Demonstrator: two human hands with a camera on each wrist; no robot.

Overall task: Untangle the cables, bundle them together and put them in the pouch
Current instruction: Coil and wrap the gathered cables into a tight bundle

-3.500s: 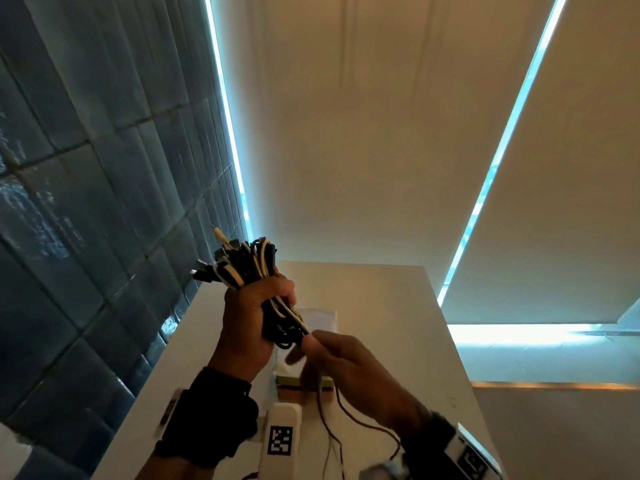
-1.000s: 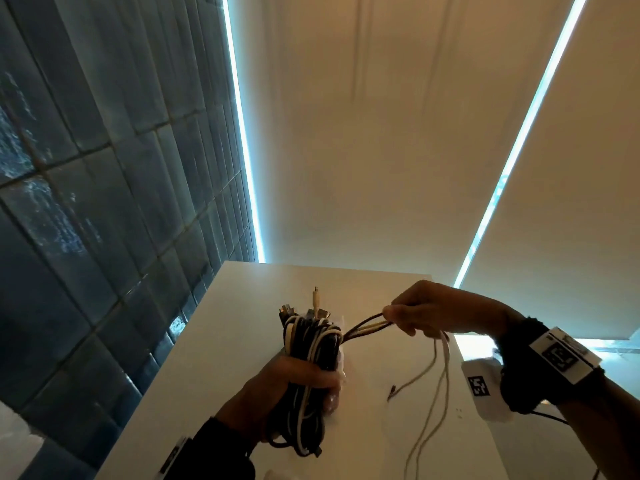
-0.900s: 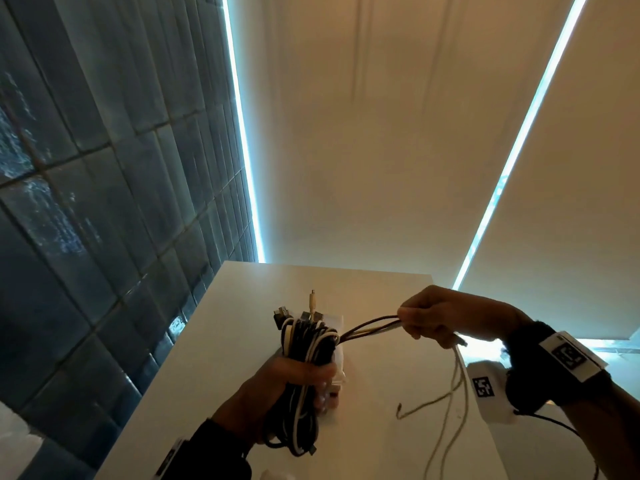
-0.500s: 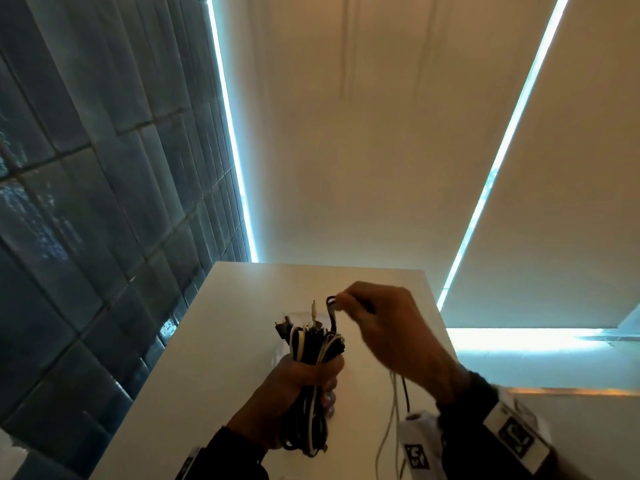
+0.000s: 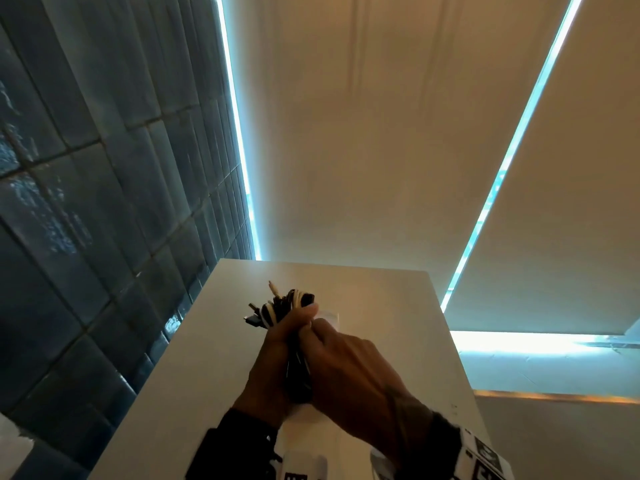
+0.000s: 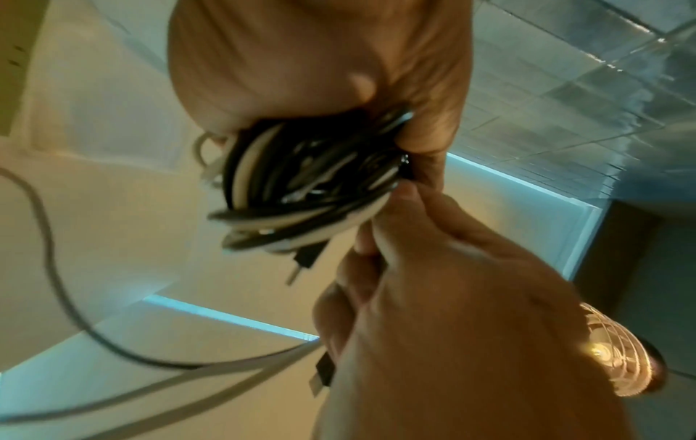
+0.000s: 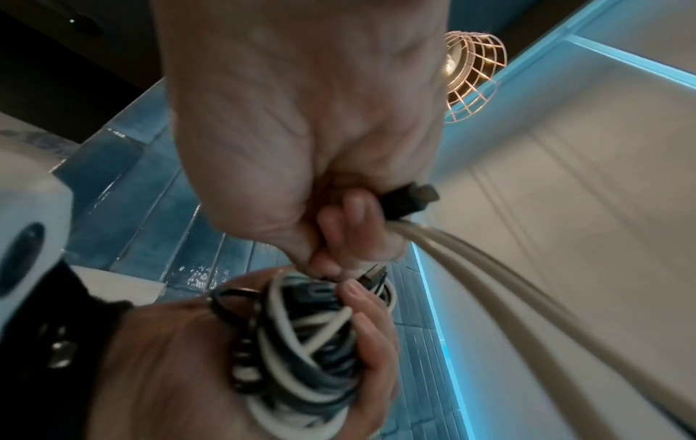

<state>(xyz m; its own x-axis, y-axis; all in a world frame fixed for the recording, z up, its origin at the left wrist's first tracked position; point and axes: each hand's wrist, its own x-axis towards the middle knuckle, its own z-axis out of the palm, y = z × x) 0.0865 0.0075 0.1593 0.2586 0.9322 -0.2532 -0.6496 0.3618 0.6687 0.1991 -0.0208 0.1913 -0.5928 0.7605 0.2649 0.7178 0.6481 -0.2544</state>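
Head cam only gives the backs of both hands, pressed together over the middle of the white table [image 5: 207,358], nearer its front edge than the far one. The left hand [image 5: 273,355] is wrapped around the cable bundle [image 5: 287,303], and the right hand [image 5: 349,368] sits tight against it on the right side. From up there you just see the top of the coil with a few plug ends poking out toward the tiled wall [image 5: 86,202], plus a bit of something white on the table behind the hands; can't tell what it is.

The wrist cams fill in the rest. Left wrist view looks into the coil from below: black and white cables looped together, one black connector [image 6: 305,259] hanging out the bottom, and loose grey cable tails [image 6: 56,282] swinging off to the side. Right wrist view shows the right hand's fingers [image 7: 350,226] curled and pinching two pale cable tails along with a black USB plug [image 7: 410,199], right above the bundle in the left palm. The left fingers [image 7: 373,327] curl round the loops there. A caged lamp [image 7: 471,74] shows up only in the wrist views.

The bundle itself is a messy oval coil, mixed black, grey and white strands crossing over each other.
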